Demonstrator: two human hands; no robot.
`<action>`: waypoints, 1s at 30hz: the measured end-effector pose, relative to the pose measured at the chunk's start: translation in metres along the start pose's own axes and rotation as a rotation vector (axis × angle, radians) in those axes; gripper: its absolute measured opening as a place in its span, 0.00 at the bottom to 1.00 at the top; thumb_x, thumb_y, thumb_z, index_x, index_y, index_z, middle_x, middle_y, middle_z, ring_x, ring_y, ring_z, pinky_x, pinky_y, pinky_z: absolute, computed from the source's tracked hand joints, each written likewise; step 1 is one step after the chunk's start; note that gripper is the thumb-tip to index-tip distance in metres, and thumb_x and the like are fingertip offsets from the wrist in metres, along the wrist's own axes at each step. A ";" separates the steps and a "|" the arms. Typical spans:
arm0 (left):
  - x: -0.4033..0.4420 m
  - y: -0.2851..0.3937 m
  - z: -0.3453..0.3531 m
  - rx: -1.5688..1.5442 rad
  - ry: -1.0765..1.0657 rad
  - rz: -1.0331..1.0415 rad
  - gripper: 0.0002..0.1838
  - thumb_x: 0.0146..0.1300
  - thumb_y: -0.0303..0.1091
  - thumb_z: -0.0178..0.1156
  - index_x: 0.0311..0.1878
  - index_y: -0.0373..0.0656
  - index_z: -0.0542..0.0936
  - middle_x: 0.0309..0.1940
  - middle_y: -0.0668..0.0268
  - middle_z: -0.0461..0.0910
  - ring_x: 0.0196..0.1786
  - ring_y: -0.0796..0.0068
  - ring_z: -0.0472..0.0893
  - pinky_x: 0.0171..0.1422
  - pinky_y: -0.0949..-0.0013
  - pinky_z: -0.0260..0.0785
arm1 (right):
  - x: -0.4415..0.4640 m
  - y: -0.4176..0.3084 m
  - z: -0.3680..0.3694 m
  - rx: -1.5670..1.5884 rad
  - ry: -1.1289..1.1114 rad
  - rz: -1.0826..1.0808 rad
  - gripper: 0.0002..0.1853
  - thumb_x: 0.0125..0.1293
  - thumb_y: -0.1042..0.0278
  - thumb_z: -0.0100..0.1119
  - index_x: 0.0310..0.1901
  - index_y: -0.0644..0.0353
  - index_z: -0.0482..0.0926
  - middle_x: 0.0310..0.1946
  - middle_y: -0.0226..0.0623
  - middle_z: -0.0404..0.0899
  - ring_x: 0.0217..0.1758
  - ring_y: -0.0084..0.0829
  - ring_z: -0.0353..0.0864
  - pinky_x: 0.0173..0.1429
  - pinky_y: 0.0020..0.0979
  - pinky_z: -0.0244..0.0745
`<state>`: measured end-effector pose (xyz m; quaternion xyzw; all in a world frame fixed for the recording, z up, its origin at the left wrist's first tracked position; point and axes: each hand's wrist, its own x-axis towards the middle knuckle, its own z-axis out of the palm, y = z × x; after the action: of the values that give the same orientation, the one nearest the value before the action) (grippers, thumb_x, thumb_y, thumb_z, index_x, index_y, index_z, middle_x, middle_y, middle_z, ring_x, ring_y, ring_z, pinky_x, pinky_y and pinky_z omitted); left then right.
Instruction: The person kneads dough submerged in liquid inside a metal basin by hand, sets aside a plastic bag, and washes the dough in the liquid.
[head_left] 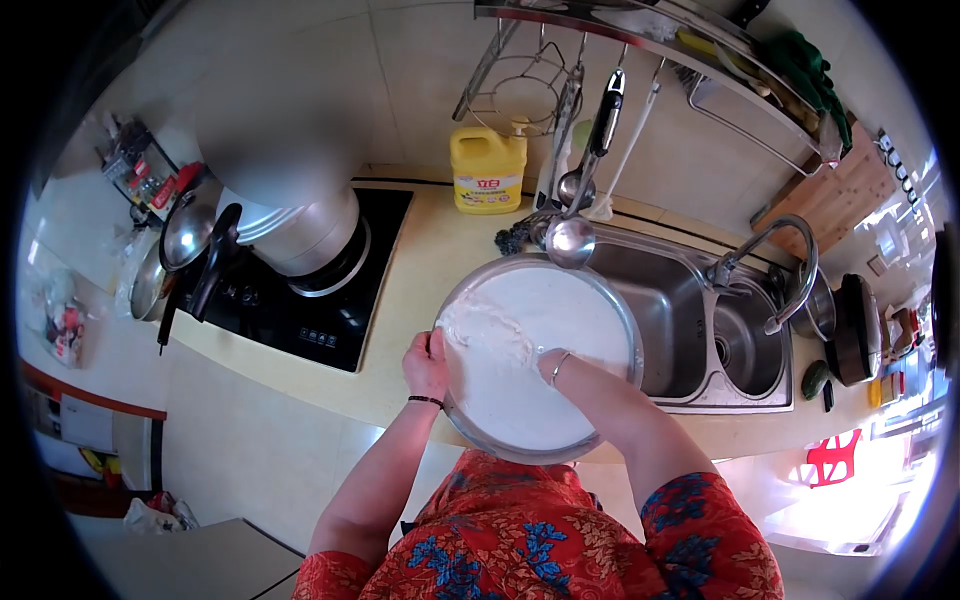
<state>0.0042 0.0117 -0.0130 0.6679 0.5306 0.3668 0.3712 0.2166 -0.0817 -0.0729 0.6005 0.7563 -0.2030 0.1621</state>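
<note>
A wide metal basin (638, 345) full of white, milky liquid rests on the counter's front edge, partly in front of the sink. Pale lumpy matter (485, 328) shows in the liquid at the left. My left hand (427, 370) grips the basin's left rim, with a dark beaded bracelet below it. Near the middle, my right hand (550, 362) dips into the liquid, a silver bangle at its wrist. The fingers of that hand are hidden under the white surface.
Left of the basin, a steaming pot (305, 235) stands on a black cooktop (330, 325). Behind are a yellow jug (487, 175) and hanging ladles (570, 240). A double sink (660, 330) with a curved faucet (808, 270) lies to the right.
</note>
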 end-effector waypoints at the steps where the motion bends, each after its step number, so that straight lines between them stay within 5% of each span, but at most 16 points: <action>1: 0.000 0.000 0.001 -0.025 0.024 0.020 0.17 0.61 0.44 0.51 0.31 0.37 0.76 0.19 0.54 0.74 0.22 0.62 0.73 0.30 0.64 0.66 | -0.004 0.003 0.000 0.002 -0.010 0.010 0.11 0.52 0.69 0.47 0.32 0.62 0.78 0.27 0.46 0.78 0.32 0.44 0.78 0.36 0.39 0.73; 4: 0.002 0.004 -0.001 -0.039 -0.016 -0.036 0.16 0.61 0.42 0.53 0.32 0.35 0.75 0.21 0.59 0.76 0.25 0.73 0.72 0.33 0.70 0.66 | -0.017 0.009 -0.002 0.011 -0.035 0.029 0.11 0.51 0.69 0.47 0.32 0.63 0.78 0.27 0.46 0.78 0.32 0.44 0.78 0.36 0.39 0.74; 7: 0.003 0.005 -0.001 -0.046 -0.035 -0.056 0.16 0.61 0.41 0.53 0.32 0.35 0.75 0.21 0.59 0.76 0.25 0.73 0.72 0.33 0.70 0.66 | -0.033 0.011 -0.002 0.020 -0.058 0.041 0.10 0.51 0.70 0.47 0.31 0.63 0.78 0.27 0.46 0.78 0.32 0.44 0.78 0.36 0.39 0.74; 10: 0.006 -0.005 0.005 -0.051 0.007 0.012 0.16 0.61 0.42 0.52 0.32 0.36 0.76 0.21 0.55 0.76 0.23 0.65 0.74 0.31 0.67 0.67 | -0.051 0.010 0.001 0.028 -0.090 0.044 0.10 0.51 0.70 0.47 0.31 0.63 0.78 0.28 0.46 0.78 0.32 0.44 0.78 0.36 0.39 0.74; 23: 0.011 0.000 0.008 -0.098 -0.021 0.012 0.16 0.61 0.42 0.53 0.32 0.36 0.75 0.21 0.58 0.76 0.23 0.69 0.73 0.31 0.68 0.67 | -0.060 -0.041 0.020 0.145 -0.070 -0.068 0.10 0.51 0.72 0.47 0.29 0.63 0.79 0.28 0.47 0.78 0.31 0.46 0.78 0.37 0.39 0.74; 30: 0.013 0.000 0.007 -0.023 -0.039 0.026 0.17 0.61 0.44 0.52 0.32 0.36 0.75 0.21 0.57 0.76 0.25 0.65 0.75 0.33 0.66 0.67 | -0.043 -0.065 0.020 0.496 0.090 -0.095 0.08 0.48 0.74 0.49 0.23 0.67 0.78 0.24 0.51 0.76 0.29 0.47 0.76 0.35 0.41 0.71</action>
<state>0.0124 0.0241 -0.0152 0.6774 0.5103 0.3647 0.3844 0.1631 -0.1410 -0.0616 0.5941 0.7172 -0.3628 -0.0334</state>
